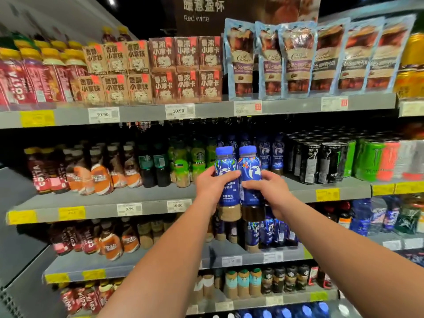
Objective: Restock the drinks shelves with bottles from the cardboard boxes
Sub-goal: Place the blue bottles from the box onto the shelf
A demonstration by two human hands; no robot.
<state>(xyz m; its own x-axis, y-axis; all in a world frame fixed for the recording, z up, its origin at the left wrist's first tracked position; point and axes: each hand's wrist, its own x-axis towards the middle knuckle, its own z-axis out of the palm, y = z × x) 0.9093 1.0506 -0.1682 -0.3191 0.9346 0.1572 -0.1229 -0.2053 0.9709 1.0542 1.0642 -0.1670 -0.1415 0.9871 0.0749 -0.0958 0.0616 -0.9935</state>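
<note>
The left hand [212, 188] was curled round the left blue-capped coffee bottle [226, 167], its fingers wrapped across the front of the label. The right hand [267, 188] gripped the right blue-capped coffee bottle [249, 167] in the same manner. Both bottles stood upright, side by side and touching. They were held in the air in front of the second shelf [156, 208], not resting on it. The bare base of the left bottle showed a pale brown drink, that of the right one a darker drink.

Just behind and to the right of them on that shelf stood a row of matching blue bottles [271, 154]. Green-labelled Starbucks bottles [198, 164] stood to the left of the held pair, and Costa bottles [42, 177] stood at the far left. To the right were black Monster cans [321, 161], then green Monster cans [369, 160]. A price tag reading 10.90 [177, 205] sat on the shelf edge beside the left forearm.

On the top shelf [146, 113] were stacked brown cartons [185, 67] and a row of blue-edged pouches [296, 60]. The shelf below held more blue bottles [267, 230], partly hidden by the held pair.
</note>
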